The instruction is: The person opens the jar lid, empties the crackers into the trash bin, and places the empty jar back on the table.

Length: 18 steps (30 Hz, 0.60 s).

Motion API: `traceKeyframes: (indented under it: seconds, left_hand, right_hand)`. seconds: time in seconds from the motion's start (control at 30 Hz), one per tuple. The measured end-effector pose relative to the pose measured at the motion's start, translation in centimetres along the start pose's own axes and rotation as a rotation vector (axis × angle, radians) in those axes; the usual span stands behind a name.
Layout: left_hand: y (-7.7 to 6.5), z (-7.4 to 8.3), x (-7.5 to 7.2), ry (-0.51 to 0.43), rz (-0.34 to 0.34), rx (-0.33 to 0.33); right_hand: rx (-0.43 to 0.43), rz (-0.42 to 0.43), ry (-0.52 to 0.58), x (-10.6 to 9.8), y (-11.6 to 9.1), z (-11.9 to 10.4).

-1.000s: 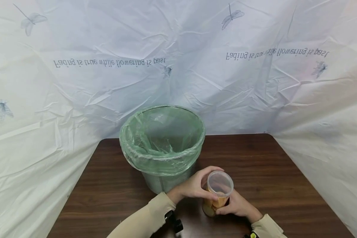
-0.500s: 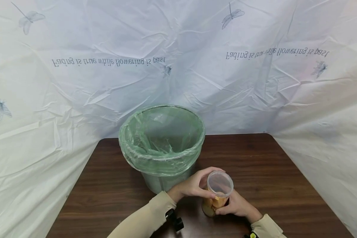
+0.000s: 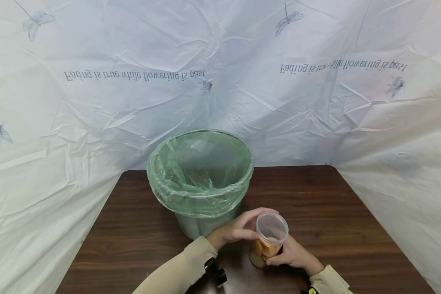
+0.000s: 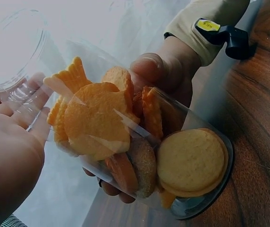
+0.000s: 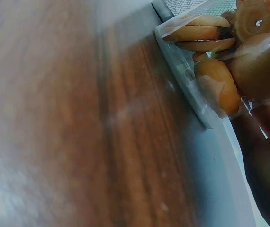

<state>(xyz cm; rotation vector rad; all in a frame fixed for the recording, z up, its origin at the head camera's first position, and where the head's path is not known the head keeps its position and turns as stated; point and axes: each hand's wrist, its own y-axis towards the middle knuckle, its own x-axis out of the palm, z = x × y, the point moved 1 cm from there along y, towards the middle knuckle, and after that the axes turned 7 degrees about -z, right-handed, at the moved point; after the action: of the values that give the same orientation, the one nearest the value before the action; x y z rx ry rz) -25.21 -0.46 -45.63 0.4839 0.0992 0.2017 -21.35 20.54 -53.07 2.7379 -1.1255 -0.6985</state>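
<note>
Your left hand point(image 3: 239, 228) is spread, thumb point(image 3: 247, 234) just pulled off the front of the cookie jar point(image 3: 271, 245); your right hand point(image 3: 293, 254) grips it, likely the main hold.

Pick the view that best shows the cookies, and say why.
Left wrist: there the cookies appear large and central, their separate shapes and surfaces plain. The head view shows them small and partly covered, low in the jar; the right wrist view shows several up close, but cut off at the right edge.
</note>
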Motion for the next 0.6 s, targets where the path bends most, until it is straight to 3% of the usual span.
traceKeyframes:
  seconds: [0.6]
  left_hand:
    - [0.0, 0.18, 0.0, 0.01, 0.009, 0.014]
  right_hand:
    - [-0.016, -0.001, 0.006, 0.08, -0.04, 0.17]
